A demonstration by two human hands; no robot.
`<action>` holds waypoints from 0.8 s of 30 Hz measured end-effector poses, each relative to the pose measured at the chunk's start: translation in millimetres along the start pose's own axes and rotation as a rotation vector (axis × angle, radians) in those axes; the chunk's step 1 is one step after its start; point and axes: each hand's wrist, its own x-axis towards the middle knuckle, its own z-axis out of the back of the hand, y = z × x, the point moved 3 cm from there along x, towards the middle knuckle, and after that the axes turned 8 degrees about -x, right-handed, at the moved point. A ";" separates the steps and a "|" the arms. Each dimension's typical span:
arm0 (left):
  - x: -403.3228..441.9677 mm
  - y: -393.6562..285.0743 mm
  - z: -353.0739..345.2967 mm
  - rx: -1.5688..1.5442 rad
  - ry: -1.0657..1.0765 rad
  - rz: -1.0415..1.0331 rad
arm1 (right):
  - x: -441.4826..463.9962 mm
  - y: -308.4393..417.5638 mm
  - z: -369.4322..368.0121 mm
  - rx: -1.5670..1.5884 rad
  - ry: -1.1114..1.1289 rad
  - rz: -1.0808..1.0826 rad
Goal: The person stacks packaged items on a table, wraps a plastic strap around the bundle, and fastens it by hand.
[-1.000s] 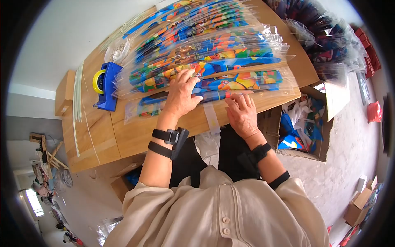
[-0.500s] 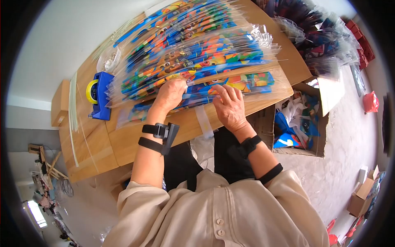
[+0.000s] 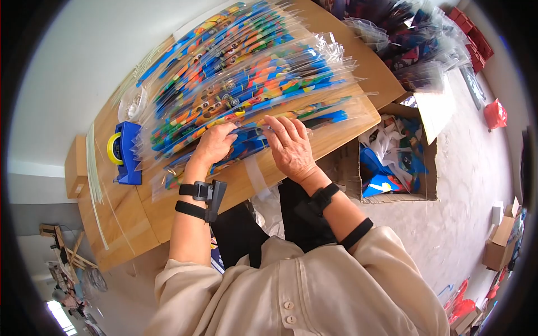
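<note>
Clear plastic sleeves with colourful printed sheets (image 3: 246,73) lie overlapping in a thick row across the table. Nearest to me is one more narrow, folded or rolled printed sheet (image 3: 241,147), mostly blue, with its blue end (image 3: 334,116) showing beyond my right hand. My left hand (image 3: 216,144) is closed at this sheet, fingertips bent onto its upper edge. My right hand (image 3: 291,147) rests palm down over the same sheet, fingers stretched forward and slightly apart. Both palms hide part of the sheet. A strip of clear tape or film (image 3: 256,176) hangs at the table edge.
A blue tape dispenser (image 3: 130,154) with a yellow roll stands left, beside thin white rods (image 3: 94,168) and a small clear bowl (image 3: 132,105). A cardboard box of scraps (image 3: 399,197) sits right of the wooden table (image 3: 126,224). More plastic-wrapped bundles (image 3: 414,45) lie beyond.
My right hand has gone from bent fingers on the sheet to fingers reaching forward over it. The sheet looks narrower. The whole view has shifted slightly.
</note>
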 end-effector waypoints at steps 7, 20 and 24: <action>-3.9 -5.1 2.3 0.015 0.066 0.057 | 6.0 1.0 -12.5 -0.027 0.122 0.000; 7.9 8.7 11.6 0.004 -0.039 0.016 | 13.9 6.3 -15.4 0.023 0.099 0.092; 9.3 12.2 12.9 0.016 -0.023 0.055 | 12.7 6.6 -10.5 0.050 0.056 0.079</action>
